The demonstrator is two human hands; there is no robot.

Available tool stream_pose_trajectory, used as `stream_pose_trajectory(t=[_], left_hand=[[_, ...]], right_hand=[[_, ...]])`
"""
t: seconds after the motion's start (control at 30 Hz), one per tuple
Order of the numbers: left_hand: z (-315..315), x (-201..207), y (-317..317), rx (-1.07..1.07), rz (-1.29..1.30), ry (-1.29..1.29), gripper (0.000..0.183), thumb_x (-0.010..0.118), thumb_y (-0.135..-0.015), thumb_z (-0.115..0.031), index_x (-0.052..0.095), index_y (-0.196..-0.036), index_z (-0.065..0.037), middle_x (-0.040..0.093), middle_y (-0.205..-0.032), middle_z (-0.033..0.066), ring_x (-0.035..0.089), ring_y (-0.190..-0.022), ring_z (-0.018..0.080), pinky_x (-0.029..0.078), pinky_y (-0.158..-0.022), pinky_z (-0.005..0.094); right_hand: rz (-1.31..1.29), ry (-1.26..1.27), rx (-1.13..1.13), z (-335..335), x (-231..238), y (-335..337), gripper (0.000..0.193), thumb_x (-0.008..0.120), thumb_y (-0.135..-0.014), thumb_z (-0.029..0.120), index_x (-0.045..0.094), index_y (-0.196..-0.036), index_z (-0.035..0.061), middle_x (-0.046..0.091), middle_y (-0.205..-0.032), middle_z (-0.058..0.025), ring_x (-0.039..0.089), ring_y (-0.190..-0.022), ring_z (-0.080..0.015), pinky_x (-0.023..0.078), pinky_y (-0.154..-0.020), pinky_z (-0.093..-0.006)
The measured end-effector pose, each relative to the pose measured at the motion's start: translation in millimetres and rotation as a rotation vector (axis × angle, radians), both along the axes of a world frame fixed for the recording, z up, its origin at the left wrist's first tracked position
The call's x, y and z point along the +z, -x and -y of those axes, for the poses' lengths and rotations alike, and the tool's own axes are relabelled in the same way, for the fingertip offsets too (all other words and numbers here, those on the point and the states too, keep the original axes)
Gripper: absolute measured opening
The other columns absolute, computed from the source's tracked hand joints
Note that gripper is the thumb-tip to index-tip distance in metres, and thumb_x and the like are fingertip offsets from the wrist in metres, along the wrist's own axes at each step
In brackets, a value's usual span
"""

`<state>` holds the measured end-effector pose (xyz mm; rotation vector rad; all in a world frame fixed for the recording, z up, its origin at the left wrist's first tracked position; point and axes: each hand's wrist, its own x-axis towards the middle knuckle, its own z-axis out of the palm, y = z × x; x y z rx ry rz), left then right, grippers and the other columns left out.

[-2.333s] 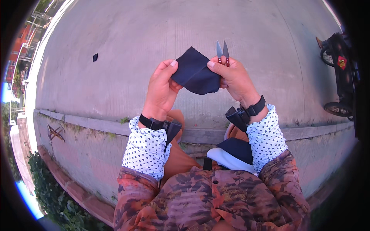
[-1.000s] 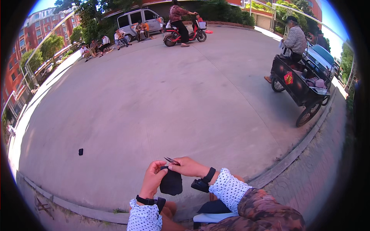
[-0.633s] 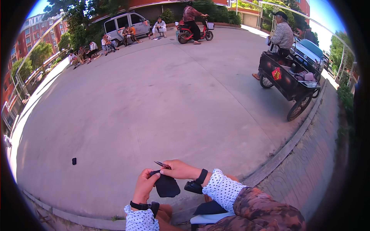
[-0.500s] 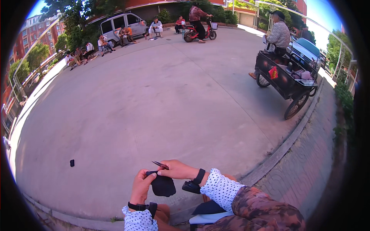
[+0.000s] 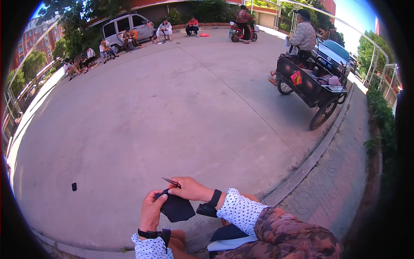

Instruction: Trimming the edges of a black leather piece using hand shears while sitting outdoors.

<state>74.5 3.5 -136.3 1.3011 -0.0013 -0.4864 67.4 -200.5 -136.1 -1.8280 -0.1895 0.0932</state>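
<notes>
As before, dark cloth [image 5: 177,208] between left hand [image 5: 152,211] and right hand [image 5: 192,189]; snips [image 5: 171,182] in right.

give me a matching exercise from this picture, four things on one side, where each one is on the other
Things:
1. dark fabric piece
2. small snips
3. small black object
4. cargo tricycle

Places:
a. alone on the concrete, far left
b. in the right hand
c. by the curb, upper right
d. pinched between both hands, left hand below

Pairs: 1-d, 2-b, 3-a, 4-c
</notes>
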Motion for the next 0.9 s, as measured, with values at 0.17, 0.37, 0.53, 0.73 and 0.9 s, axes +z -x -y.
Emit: stream_pose_trajectory(t=[0.17, 0.37, 0.53, 0.73, 0.9], left_hand=[[1.6, -1.8, -0.7, 0.053, -0.018, 0.038, 0.014, 0.069, -0.093, -0.006, 0.065, -0.106, -0.005, 0.066, -0.092, 0.0012, 0.062, -0.080, 0.0071, 0.050, -0.070, 0.0209], [20.4, -5.6, -3.3, 0.119, 0.080, -0.047, 0.011, 0.068, -0.092, -0.005, 0.065, -0.102, -0.005, 0.065, -0.091, 0.0010, 0.061, -0.079, 0.0079, 0.050, -0.071, 0.0222], [-9.8, -5.7, -0.6, 0.237, 0.183, -0.158, 0.009, 0.068, -0.093, -0.005, 0.065, -0.102, -0.005, 0.066, -0.094, 0.0022, 0.062, -0.085, 0.0094, 0.051, -0.080, 0.0253], [9.2, -17.8, -15.2, 0.115, 0.204, -0.108, 0.012, 0.067, -0.097, -0.014, 0.065, -0.104, -0.005, 0.067, -0.092, 0.0014, 0.062, -0.085, 0.0089, 0.052, -0.076, 0.0252], [-4.4, -10.6, -6.0, 0.123, 0.196, -0.175, 0.015, 0.068, -0.096, -0.018, 0.064, -0.104, -0.007, 0.066, -0.091, -0.0007, 0.059, -0.083, 0.0064, 0.048, -0.073, 0.0232]], right_hand=[[-0.061, -0.028, 0.012, -1.9, 0.3, 2.3, 0.021, 0.069, -0.091, 0.019, 0.065, -0.102, 0.0010, 0.070, -0.086, -0.0113, 0.065, -0.079, -0.0191, 0.053, -0.074, -0.0337], [-0.021, 0.091, 0.055, 15.0, -3.6, 6.1, 0.020, 0.067, -0.092, 0.018, 0.063, -0.101, 0.0002, 0.069, -0.087, -0.0151, 0.067, -0.079, -0.0249, 0.052, -0.072, -0.0368], [0.068, 0.174, 0.081, -12.5, -10.5, -7.3, 0.022, 0.065, -0.093, 0.021, 0.063, -0.101, 0.0005, 0.069, -0.089, -0.0194, 0.067, -0.082, -0.0344, 0.052, -0.074, -0.0412], [0.039, 0.185, -0.042, 7.9, -4.3, -2.7, 0.021, 0.069, -0.092, 0.019, 0.064, -0.096, -0.0014, 0.069, -0.080, -0.0159, 0.068, -0.072, -0.0251, 0.052, -0.066, -0.0357], [0.070, 0.087, -0.110, -4.3, -9.2, -3.6, 0.015, 0.067, -0.092, 0.013, 0.062, -0.092, -0.0014, 0.064, -0.075, -0.0085, 0.061, -0.068, -0.0159, 0.050, -0.064, -0.0317]])
